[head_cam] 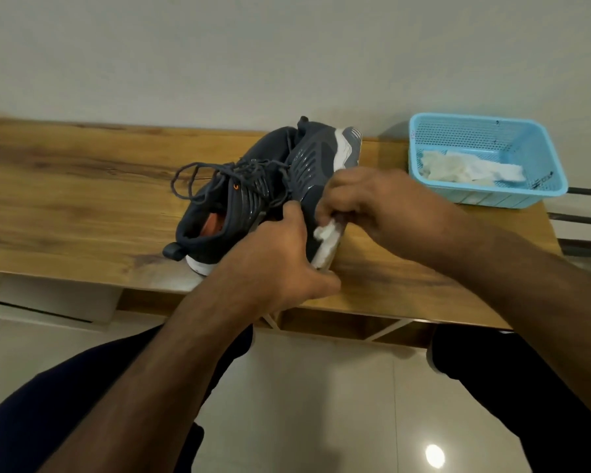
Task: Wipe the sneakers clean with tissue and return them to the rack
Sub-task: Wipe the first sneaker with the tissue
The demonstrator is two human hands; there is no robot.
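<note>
Seen from above, a person sits at a wooden table (82,186) holding a pair of dark grey sneakers. Their left hand (280,257) grips the right-hand sneaker (316,165), tilted on its side against the other sneaker (226,213). Their right hand (372,203) pinches a white tissue (323,231) against its pale sole edge. Further right, a blue plastic basket (539,155) holds crumpled used tissues (464,169).

Wood-grain table (82,186), perforated plastic basket (539,155), glossy floor (321,404).
</note>
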